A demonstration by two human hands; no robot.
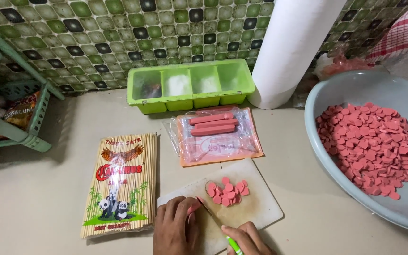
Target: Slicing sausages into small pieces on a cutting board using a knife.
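Diagonally, knife (212, 213) blade (tip up-left), right hand (246, 238) gripping

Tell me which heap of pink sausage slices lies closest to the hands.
The small heap on the cutting board, just beyond the left hand and the right hand with its knife. The far larger heap fills the grey basin at right.

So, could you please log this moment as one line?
left hand holds sausage | right hand holds knife | slices on board
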